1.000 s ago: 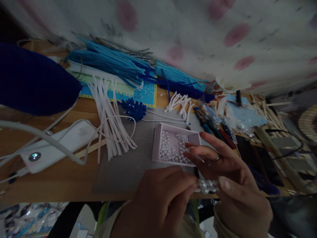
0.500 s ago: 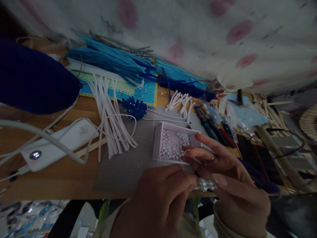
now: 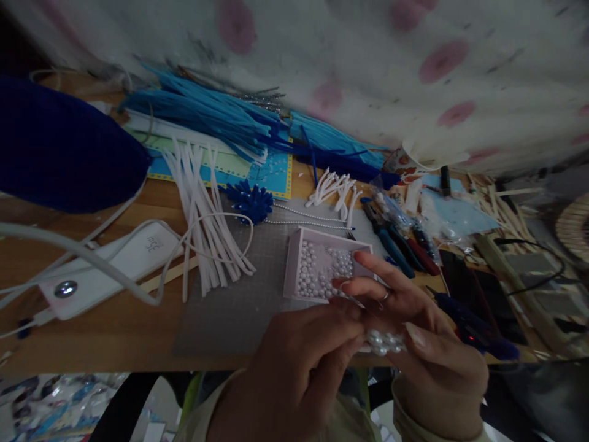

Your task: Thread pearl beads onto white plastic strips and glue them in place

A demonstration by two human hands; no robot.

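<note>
My left hand (image 3: 299, 362) pinches one end of a small cluster of white pearl beads (image 3: 385, 342), with its fingers closed. My right hand (image 3: 427, 334) holds the other end of the cluster between its thumb and lower fingers, while its upper fingers, one wearing a ring, reach out above. A thin light strand shows near the fingertips, but I cannot make out what it is. Just beyond the hands stands a pale open box (image 3: 292, 264) of loose pearl beads (image 3: 315, 270). The right fingertips overlap its near right corner in view.
A grey mat (image 3: 221, 328) lies under the box. White pipe cleaners (image 3: 207, 227), a blue beaded flower (image 3: 251, 201) and white bead-tipped pieces (image 3: 334, 189) lie around it. Pliers (image 3: 391, 239) and phones (image 3: 460, 276) are rightward; a white power bank (image 3: 110, 264) with cables lies leftward.
My right hand has shifted slightly left, its fingertips now further over the box. Its thumb has drawn back a little, showing more of the pearl cluster. My left hand stays nearly in place.
</note>
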